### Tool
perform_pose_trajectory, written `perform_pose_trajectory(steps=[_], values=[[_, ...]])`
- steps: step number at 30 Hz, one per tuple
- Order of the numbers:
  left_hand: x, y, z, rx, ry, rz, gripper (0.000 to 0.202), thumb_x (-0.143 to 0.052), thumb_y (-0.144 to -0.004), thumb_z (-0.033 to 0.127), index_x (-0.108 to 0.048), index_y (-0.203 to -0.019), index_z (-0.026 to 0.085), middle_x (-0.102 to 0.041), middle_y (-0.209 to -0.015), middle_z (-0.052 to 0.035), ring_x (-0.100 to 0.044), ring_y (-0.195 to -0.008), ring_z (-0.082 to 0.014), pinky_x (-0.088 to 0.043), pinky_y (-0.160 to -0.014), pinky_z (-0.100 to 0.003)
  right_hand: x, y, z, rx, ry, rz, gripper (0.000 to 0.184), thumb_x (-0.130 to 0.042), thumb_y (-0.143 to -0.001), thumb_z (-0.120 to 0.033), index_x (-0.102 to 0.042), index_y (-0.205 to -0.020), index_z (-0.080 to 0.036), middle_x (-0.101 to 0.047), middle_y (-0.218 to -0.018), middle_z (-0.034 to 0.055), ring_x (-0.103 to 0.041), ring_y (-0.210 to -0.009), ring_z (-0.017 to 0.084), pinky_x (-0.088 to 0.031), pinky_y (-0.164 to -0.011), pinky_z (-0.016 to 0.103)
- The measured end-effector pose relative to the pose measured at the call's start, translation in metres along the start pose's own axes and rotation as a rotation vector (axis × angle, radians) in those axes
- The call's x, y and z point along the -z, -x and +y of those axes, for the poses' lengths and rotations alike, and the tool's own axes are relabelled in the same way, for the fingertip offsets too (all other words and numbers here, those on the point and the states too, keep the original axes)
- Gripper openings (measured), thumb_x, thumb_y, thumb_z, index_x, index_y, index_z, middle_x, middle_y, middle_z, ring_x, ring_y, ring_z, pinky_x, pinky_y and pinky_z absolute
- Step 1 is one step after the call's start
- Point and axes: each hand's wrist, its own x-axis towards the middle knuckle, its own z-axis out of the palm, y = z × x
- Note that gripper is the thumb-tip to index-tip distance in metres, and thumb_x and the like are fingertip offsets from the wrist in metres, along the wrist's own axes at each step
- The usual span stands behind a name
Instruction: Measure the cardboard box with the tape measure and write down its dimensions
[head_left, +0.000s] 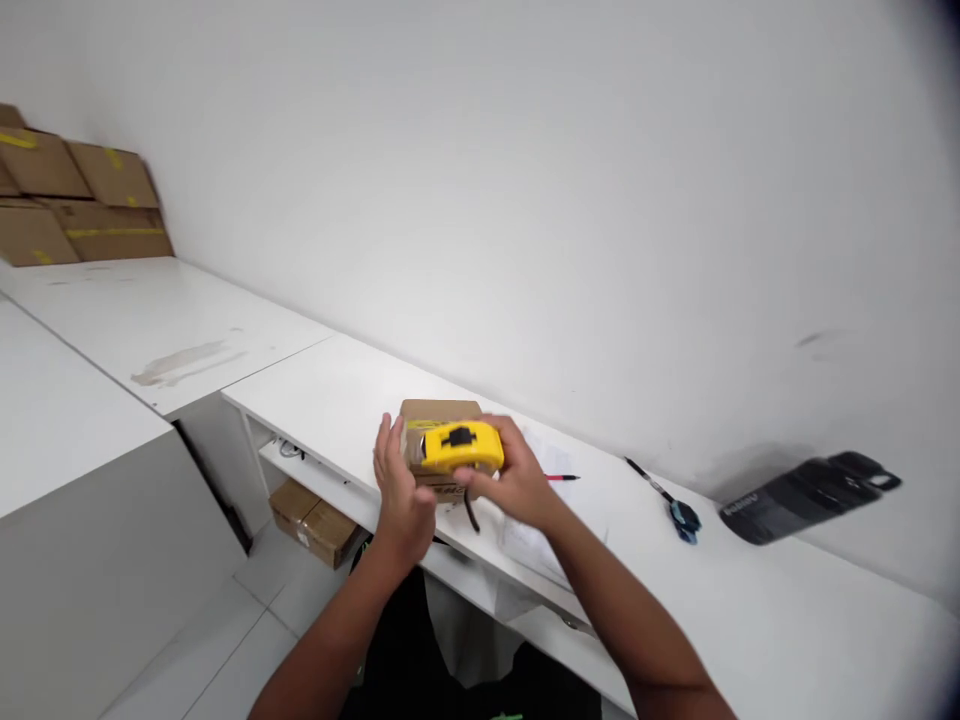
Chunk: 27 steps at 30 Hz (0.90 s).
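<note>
Clearly, the tape dispenser is yellow (black-centred).

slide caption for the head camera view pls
Right hand holding a yellow tape dispenser over a cardboard box, open left hand at the box's side.

The tape dispenser at centre looks like smooth, glossy plastic; the box beside it is matt cardboard, as are the stacked cartons at upper left. The desk is smooth with a faint sheen, smeared at left; the wall is matt.
</note>
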Motion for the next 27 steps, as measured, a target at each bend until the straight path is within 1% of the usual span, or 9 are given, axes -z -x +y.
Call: perform_pose_trajectory(steps=[1,3,6,8,12,16,20,23,27], values=[[0.001,-0.008,-0.009,0.043,-0.053,0.063,0.090,-0.050,-0.077,0.076,-0.034,-0.147,0.023,-0.027,-0.157,-0.0158,-0.017,-0.147,-0.0377,-0.025,-0.114,-0.058,0.002,-0.019,0.002,0.021,0.095,-0.031,0.050,-0.071,-0.077,-0.042,-0.046,-0.117,-0.026,-0.059,-0.114,0.0087,-0.060,-0.099,0.024,-0.051,-0.083,0.038],[-0.001,-0.023,-0.029,0.196,-0.036,0.045,0.093,-0.070,-0.070,0.062,-0.034,-0.147,0.026,-0.025,-0.158,-0.0158,-0.021,-0.145,-0.0403,-0.026,-0.112,-0.061,0.002,-0.053,0.012,0.011,0.293,-0.082,0.050,-0.067,-0.077,-0.037,-0.044,-0.120,-0.023,-0.061,-0.106,0.0080,-0.061,-0.088,0.022,-0.050,-0.077,0.037],[-0.007,-0.037,-0.052,0.341,0.255,-0.108,0.085,-0.070,-0.077,0.044,-0.029,-0.149,0.025,-0.038,-0.153,-0.0156,-0.043,-0.136,-0.0328,-0.044,-0.105,-0.048,-0.007,-0.084,0.034,0.001,0.430,-0.262,0.053,-0.063,-0.076,-0.034,-0.044,-0.124,-0.021,-0.063,-0.105,0.0064,-0.061,-0.084,0.022,-0.049,-0.076,0.037],[-0.009,-0.039,-0.060,0.360,0.425,-0.166,0.080,-0.067,-0.080,0.037,-0.029,-0.148,0.023,-0.042,-0.150,-0.0144,-0.050,-0.132,-0.0282,-0.048,-0.102,-0.041,-0.013,-0.092,0.045,0.029,0.477,-0.337,0.057,-0.060,-0.078,-0.033,-0.043,-0.131,-0.022,-0.062,-0.117,0.0081,-0.061,-0.093,0.023,-0.048,-0.082,0.038],[-0.006,-0.037,-0.065,0.336,0.517,-0.218,0.072,-0.067,-0.079,0.032,-0.036,-0.144,0.024,-0.052,-0.142,-0.0120,-0.056,-0.125,-0.0261,-0.049,-0.100,-0.039,-0.016,-0.092,0.049,0.096,0.568,-0.433,0.067,-0.056,-0.085,-0.036,-0.033,-0.147,-0.027,-0.057,-0.127,0.0092,-0.059,-0.104,0.025,-0.046,-0.089,0.039],[-0.006,-0.037,-0.061,0.320,0.454,-0.223,0.076,-0.063,-0.083,0.038,-0.028,-0.149,0.028,-0.046,-0.148,-0.0097,-0.053,-0.128,-0.0241,-0.048,-0.102,-0.036,-0.011,-0.093,0.047,0.093,0.607,-0.521,0.074,-0.059,-0.085,-0.043,-0.027,-0.151,-0.031,-0.060,-0.122,0.0081,-0.061,-0.097,0.025,-0.047,-0.084,0.037],[-0.008,-0.037,-0.056,0.347,0.406,-0.196,0.070,-0.060,-0.083,0.036,-0.036,-0.148,0.025,-0.054,-0.142,-0.0066,-0.057,-0.122,-0.0233,-0.050,-0.098,-0.033,-0.004,-0.096,0.045,0.002,0.561,-0.531,0.099,-0.066,-0.080,-0.041,-0.005,-0.155,-0.023,-0.067,-0.098,0.0056,-0.063,-0.080,0.023,-0.046,-0.074,0.032],[-0.010,-0.039,-0.053,0.399,0.365,-0.159,0.067,-0.061,-0.081,0.034,-0.044,-0.145,0.022,-0.062,-0.133,-0.0057,-0.062,-0.113,-0.0235,-0.051,-0.095,-0.033,0.006,-0.092,0.042,-0.048,0.564,-0.534,0.097,-0.067,-0.079,-0.039,-0.009,-0.154,-0.019,-0.067,-0.088,0.0045,-0.062,-0.076,0.023,-0.045,-0.070,0.031],[-0.010,-0.041,-0.051,0.439,0.387,-0.132,0.068,-0.064,-0.078,0.034,-0.048,-0.143,0.021,-0.064,-0.130,-0.0061,-0.062,-0.114,-0.0241,-0.049,-0.098,-0.035,0.043,-0.064,0.039,-0.165,0.566,-0.513,0.092,-0.068,-0.077,-0.040,-0.018,-0.151,-0.019,-0.067,-0.097,0.0080,-0.063,-0.082,0.025,-0.046,-0.071,0.032]])
